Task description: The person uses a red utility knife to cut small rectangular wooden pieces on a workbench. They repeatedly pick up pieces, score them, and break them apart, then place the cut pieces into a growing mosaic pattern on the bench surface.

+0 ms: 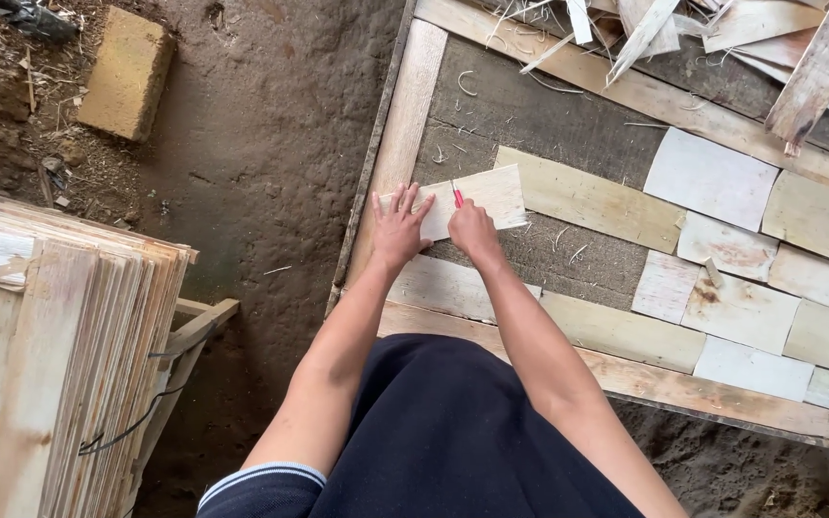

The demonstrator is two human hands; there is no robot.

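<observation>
1. The step in hand looked like trimming: the left hand (399,225) lay flat, fingers spread, pressing down a pale rectangular sheet of thin wood veneer (477,199), while the right hand (472,230) was closed around a small red-handled cutting knife (456,196) whose tip stood on the sheet near its middle.

2. The sheet lay at the near left corner of a large flat wooden work frame (405,125), partly over its grey backing board (530,110) and touching a longer tan veneer strip (592,200) to its right.

3. Further right, a patchwork of pale veneer pieces (741,307) covered the frame edge to edge (with a few gaps of bare board between the rows).

4. As a judgement, the next move called for steady downward pressure from the left hand and a straight pull of the blade, with the spread fingers kept clear of the cut line.

5. Hard to make out: the blade itself was too small to see, and whether a cut had already been scored was unclear. The right palm hid most of the knife handle.

6. Cut off: a stack of thin wooden sheets on edge (69,364) ran out of the left side, a heap of splintered wood offcuts (722,38) left the top, and the person's dark clothing covered the frame's near edge. A yellowish stone block (127,72) sat on the earth floor (261,144).
</observation>
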